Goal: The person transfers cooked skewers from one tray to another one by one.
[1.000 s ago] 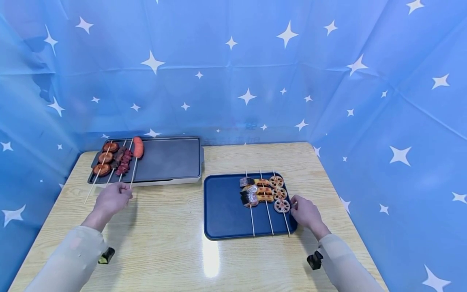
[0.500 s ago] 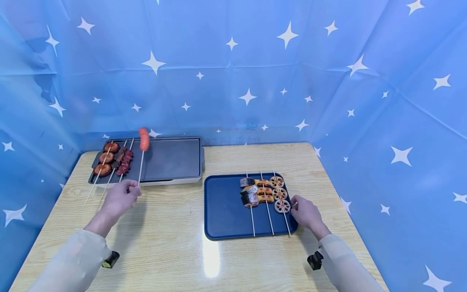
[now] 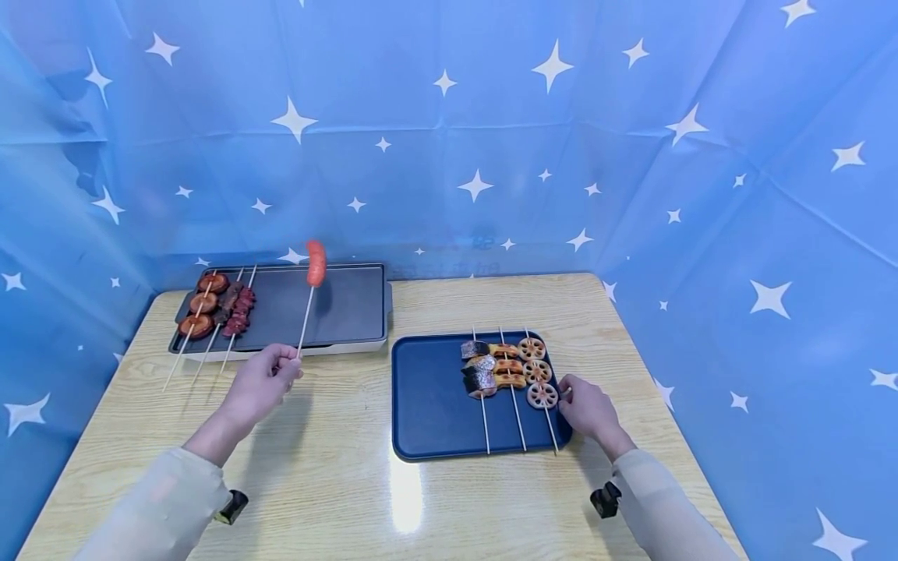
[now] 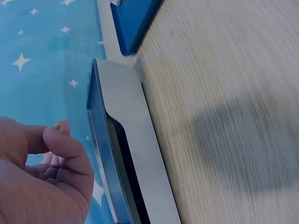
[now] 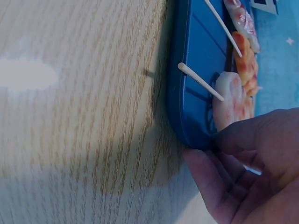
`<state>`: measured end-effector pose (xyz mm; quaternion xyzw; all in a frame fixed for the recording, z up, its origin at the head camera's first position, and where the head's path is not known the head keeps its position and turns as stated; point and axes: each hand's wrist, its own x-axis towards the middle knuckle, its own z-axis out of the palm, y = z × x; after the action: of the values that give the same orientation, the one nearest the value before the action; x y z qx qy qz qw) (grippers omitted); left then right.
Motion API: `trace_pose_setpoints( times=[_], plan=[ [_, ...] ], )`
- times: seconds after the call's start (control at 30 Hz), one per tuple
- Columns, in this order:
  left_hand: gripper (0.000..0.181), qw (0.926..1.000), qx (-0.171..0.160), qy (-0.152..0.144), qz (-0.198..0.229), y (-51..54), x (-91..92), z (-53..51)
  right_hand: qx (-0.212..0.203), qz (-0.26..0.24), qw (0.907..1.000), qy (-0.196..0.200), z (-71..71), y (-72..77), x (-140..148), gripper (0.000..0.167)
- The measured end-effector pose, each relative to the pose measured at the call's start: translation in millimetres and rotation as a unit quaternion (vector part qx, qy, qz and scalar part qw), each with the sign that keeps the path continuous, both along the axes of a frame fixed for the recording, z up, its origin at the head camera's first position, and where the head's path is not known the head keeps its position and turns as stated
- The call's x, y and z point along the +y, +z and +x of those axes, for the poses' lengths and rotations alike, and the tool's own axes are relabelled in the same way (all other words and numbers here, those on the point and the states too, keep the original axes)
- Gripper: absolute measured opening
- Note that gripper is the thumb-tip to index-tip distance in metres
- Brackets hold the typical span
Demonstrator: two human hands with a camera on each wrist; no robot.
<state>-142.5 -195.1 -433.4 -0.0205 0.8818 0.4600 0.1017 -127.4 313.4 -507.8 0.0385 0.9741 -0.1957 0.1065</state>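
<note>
In the head view my left hand (image 3: 263, 382) pinches the bare end of a sausage skewer (image 3: 316, 263). The red sausage is raised, tip up, in front of the dark griddle (image 3: 344, 304). In the left wrist view, that hand's (image 4: 56, 172) fingers are curled; the sausage is out of sight. My right hand (image 3: 591, 409) grips the right rim of a blue tray (image 3: 435, 405). The right wrist view has the thumb over the rim, with fingers at its outer side. Lotus root skewer (image 3: 542, 396) lies nearest that hand, beside a yellow grilled-piece skewer (image 3: 509, 380) and a silvery-skinned fish-like skewer (image 3: 480, 379).
On the griddle's left side lie a skewer of round brown slices (image 3: 196, 326), a dark meat skewer (image 3: 226, 302) and a red meat skewer (image 3: 241, 312). Their sticks overhang the front edge. A blue star-patterned curtain (image 3: 421, 195) surrounds the wooden table (image 3: 337, 467).
My left hand has lifted the sausage skewer off the griddle and carried it rightward, away from the meat skewers. The right hand and tray have stayed put.
</note>
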Motion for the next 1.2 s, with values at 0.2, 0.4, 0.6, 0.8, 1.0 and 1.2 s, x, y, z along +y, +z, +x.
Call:
trace_pose_setpoints(
  times=[0.2,0.4,0.6,0.8,1.0,1.2],
  plan=[
    [0.026,0.9997,0.011,-0.01,0.02,2.5,12.6,3.5,-0.003,-0.001,1.0,-0.001,0.2,0.9,-1.0,0.018],
    [0.022,0.9988,0.027,-0.03,0.025,3.2,24.7,7.9,0.0,-0.001,1.0,0.001,0.0,-1.0,0.0,0.017],
    [0.015,0.9977,0.031,-0.053,0.028,2.3,37.9,14.0,0.0,-0.001,1.0,0.002,-0.5,-1.9,1.1,0.017],
    [0.011,0.9962,0.035,-0.074,0.029,-5.1,50.9,20.0,0.0,-0.003,1.0,0.003,0.0,0.1,0.2,0.017],
    [0.008,0.9937,0.043,-0.094,0.043,-12.0,64.6,23.2,-0.001,-0.003,1.0,0.002,-0.6,0.1,-0.3,0.017],
    [0.005,0.9924,0.036,-0.106,0.05,-16.4,81.5,28.0,0.003,-0.004,1.0,0.002,-0.6,1.1,-0.3,0.016]
  ],
)
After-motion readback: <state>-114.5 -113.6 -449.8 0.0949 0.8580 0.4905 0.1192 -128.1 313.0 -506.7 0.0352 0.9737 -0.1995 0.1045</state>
